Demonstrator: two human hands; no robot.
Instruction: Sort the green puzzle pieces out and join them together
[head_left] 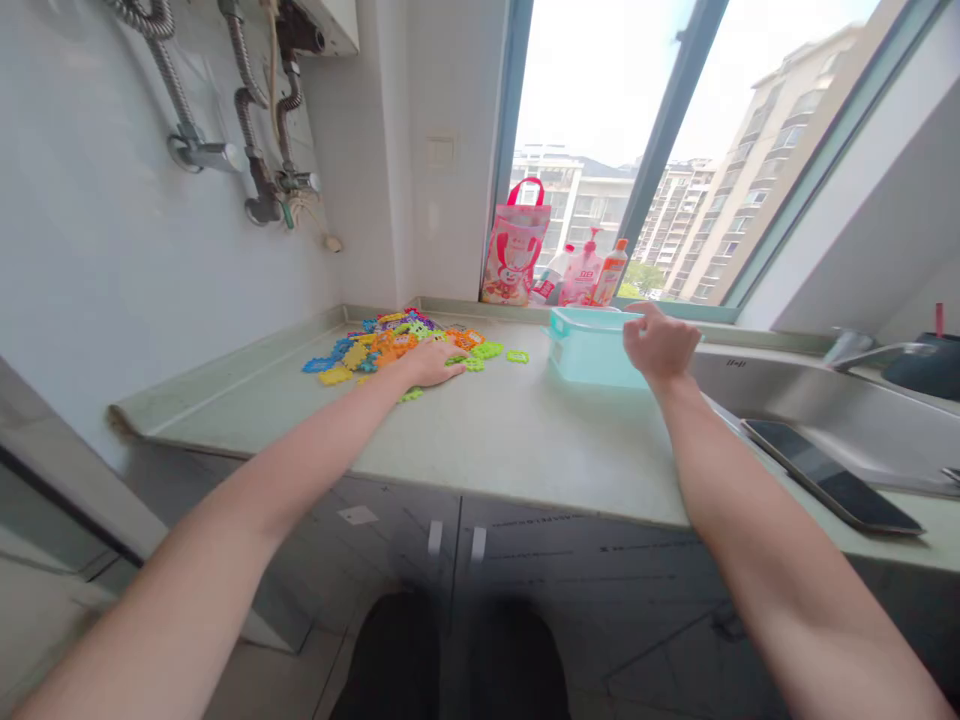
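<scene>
A heap of coloured plastic puzzle pieces (379,345) in blue, yellow, orange and green lies on the pale green counter (495,440). My left hand (435,362) rests flat on the heap's right edge, fingers stretched over green pieces (487,351). A single green piece (517,356) lies apart to the right. My right hand (658,343) hovers over the right end of a small teal plastic box (589,347), its fingers curled in a loose pinch; whether it holds anything is hidden.
A pink bag (514,245) and pink bottles (589,275) stand on the window sill. A steel sink (817,400) with a tap (862,352) lies to the right, a dark phone (829,475) on its near edge. Pipes (255,150) run down the left wall.
</scene>
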